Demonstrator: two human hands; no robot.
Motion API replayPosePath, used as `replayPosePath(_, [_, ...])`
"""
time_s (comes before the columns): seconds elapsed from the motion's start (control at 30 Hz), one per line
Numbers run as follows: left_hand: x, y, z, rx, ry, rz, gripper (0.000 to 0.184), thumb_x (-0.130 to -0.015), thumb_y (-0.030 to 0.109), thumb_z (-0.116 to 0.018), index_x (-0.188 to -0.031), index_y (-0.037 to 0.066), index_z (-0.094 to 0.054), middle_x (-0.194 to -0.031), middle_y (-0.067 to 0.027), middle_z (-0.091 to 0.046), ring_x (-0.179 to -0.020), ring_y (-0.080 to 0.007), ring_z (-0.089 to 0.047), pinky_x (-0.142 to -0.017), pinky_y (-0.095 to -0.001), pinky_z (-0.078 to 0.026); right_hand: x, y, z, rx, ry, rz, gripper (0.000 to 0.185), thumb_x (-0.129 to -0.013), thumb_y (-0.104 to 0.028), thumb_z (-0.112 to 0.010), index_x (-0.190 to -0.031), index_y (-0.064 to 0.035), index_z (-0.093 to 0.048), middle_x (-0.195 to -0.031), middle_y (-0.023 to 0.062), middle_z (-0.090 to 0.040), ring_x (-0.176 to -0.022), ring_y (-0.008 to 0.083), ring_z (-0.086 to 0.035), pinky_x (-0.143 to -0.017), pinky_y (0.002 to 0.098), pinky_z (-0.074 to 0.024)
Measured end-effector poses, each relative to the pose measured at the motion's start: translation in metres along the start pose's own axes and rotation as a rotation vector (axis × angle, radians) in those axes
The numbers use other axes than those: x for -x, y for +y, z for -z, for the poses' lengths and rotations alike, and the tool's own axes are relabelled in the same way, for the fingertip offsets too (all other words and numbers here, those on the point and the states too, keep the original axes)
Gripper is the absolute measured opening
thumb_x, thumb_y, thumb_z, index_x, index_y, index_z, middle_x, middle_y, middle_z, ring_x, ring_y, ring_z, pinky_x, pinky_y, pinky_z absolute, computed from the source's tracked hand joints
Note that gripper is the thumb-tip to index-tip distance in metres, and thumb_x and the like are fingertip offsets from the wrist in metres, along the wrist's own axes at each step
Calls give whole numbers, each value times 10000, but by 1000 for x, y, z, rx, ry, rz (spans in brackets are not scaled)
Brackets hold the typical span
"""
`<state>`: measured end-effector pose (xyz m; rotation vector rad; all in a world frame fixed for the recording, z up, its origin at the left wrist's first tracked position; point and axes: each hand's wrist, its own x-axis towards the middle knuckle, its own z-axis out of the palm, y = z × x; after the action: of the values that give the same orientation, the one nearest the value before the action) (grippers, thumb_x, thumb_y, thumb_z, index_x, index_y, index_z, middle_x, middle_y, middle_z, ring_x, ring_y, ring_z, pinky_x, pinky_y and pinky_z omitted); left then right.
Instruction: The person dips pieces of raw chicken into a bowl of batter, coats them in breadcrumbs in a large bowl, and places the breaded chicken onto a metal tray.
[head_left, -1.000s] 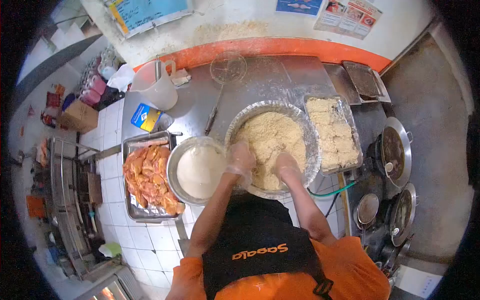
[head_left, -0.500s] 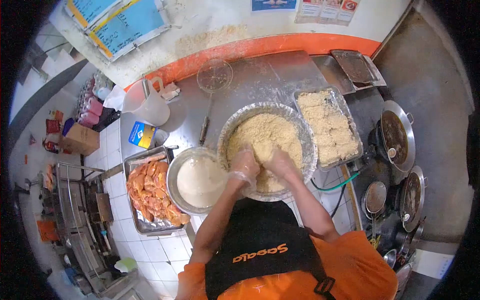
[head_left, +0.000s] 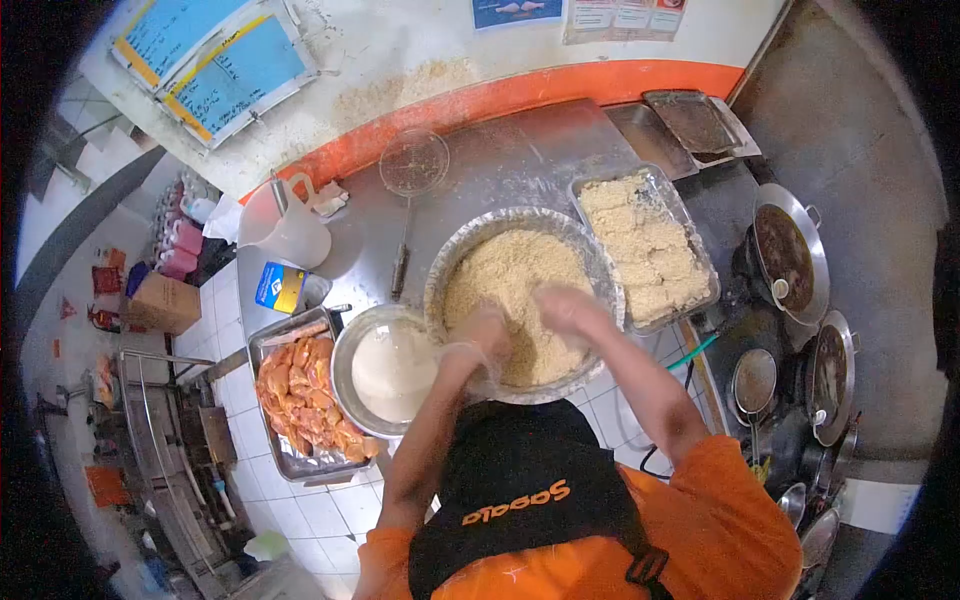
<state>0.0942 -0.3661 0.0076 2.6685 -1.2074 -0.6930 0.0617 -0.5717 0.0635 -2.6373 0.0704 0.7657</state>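
A large metal bowl [head_left: 437, 262] of pale breading flour [head_left: 520, 262] stands before me. My left hand [head_left: 484, 334], in a clear plastic glove, dips into the near left part of the flour. Over the right part of the bowl is my right hand [head_left: 568, 308], touching or just above the flour. Both hands' fingers are blurred or hidden, so their grip does not show. Against the bowl's left side sits a smaller metal bowl [head_left: 345, 402] of whitish liquid [head_left: 394, 368]. Left of that, a metal tray [head_left: 275, 452] holds raw chicken pieces [head_left: 305, 392].
A tray of breaded pieces [head_left: 645, 245] lies right of the bowl. A round wire strainer [head_left: 414, 162], white pitcher [head_left: 300, 235] and blue-yellow packet [head_left: 280, 287] occupy the steel table [head_left: 510, 150]. Two oil-filled woks [head_left: 785, 250] and a long-handled strainer [head_left: 754, 380] stand right.
My right hand has lifted slightly and moved away from the left hand. The left hand has shifted a little down and left. The whole view has tilted slightly.
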Motion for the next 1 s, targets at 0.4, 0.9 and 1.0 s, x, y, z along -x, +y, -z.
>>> replayPosePath(0.4, [86,-19,-3,1090,607,111,427,-984,169,-585,-1341,-61,-538,-1147,-166,-692,-1110,-270,-660,-958,-391,-508,-43,21,-69,-882,182,-160,684,-932,-479,-689,-1359,38,-552,-1357,225,-609,-1266,337,-573,-1043,389,-454])
replayPosePath(0.9, [187,-23,-3,1212,762,396,598,-973,74,-629,-1493,-104,-394,-1519,-230,-475,-1411,-292,-466,-1178,-377,-361,3,74,19,-1739,413,58,642,-950,-308,-723,-1445,-89,-377,-1462,119,-458,-1060,219,-588,-894,387,-502])
replayPosePath(1.0, [202,-18,-9,1349,843,403,559,-971,38,-619,-1475,-109,-425,-1511,-239,-481,-1406,-297,-473,-1170,-379,-371,18,97,57,-1742,497,6,343,-988,-264,-665,-1216,-15,-610,-1137,113,-668,-855,147,-671,-737,311,-568])
